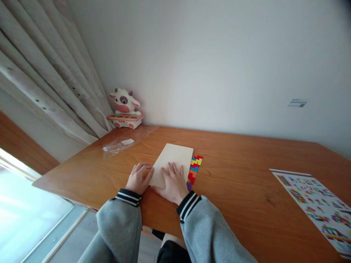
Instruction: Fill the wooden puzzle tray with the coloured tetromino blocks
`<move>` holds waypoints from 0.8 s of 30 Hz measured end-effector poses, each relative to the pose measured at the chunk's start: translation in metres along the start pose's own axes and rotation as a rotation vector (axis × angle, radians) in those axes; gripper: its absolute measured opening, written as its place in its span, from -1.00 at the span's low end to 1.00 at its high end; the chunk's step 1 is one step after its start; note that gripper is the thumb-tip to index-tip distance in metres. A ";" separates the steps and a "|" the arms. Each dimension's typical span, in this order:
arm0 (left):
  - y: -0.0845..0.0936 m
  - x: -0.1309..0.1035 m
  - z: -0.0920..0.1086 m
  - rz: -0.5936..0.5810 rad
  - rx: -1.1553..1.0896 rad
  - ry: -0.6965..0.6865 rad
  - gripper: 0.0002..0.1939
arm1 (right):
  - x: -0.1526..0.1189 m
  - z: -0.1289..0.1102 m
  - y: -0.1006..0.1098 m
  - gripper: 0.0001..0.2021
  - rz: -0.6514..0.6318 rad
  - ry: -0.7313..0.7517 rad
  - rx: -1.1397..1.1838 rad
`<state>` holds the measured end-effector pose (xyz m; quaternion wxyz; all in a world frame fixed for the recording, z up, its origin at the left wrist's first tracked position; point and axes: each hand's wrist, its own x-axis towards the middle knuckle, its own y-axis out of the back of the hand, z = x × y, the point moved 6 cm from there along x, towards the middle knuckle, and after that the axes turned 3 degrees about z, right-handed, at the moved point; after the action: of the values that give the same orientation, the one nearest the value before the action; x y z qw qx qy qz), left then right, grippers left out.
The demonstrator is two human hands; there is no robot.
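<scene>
A pale, thin rectangular board (178, 153) lies on the wooden table in front of me. My left hand (139, 178) is at its left edge, with fingers bent and the fingertips and thumb closed at the board's rim. Across the near part of the board my right hand (174, 182) rests flat, fingers spread. From beneath the board's right side sticks out a strip of colourful block puzzle pieces (195, 169) in red, yellow, blue and orange. A purple piece (189, 186) shows close to my right wrist. Whatever else lies under the board is hidden.
A clear plastic bag (120, 144) lies at the back left, by a cow-shaped toy keyboard (125, 109). On the right is a printed sheet (315, 204) with colourful shape pictures. The wooden table (233, 197) meets the wall behind; a curtain (55, 73) hangs on the left.
</scene>
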<state>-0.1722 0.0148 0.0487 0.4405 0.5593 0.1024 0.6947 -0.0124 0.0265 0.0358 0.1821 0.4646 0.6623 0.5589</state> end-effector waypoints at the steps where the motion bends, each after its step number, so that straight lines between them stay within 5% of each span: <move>1: 0.000 0.000 0.001 0.008 -0.005 -0.005 -0.74 | -0.001 -0.004 0.000 -0.23 0.011 0.034 -0.025; 8: 0.010 -0.003 0.005 0.103 -0.048 0.033 -0.76 | -0.002 -0.030 0.000 -0.42 0.043 0.281 -0.272; 14: 0.023 -0.006 0.009 0.235 -0.135 0.121 -0.79 | -0.001 -0.015 0.051 -0.48 0.234 0.224 -0.282; 19: 0.019 -0.005 0.007 0.164 -0.159 0.175 -0.76 | 0.001 0.029 0.125 -0.52 0.394 0.064 -0.143; 24: -0.003 -0.004 0.031 -0.092 -0.080 0.056 -0.72 | -0.024 0.115 0.182 -0.53 0.701 -0.359 -0.177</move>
<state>-0.1440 0.0032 0.0547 0.4910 0.5164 0.1125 0.6925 0.1627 0.0622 0.1590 0.1325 0.7349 0.3708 0.5521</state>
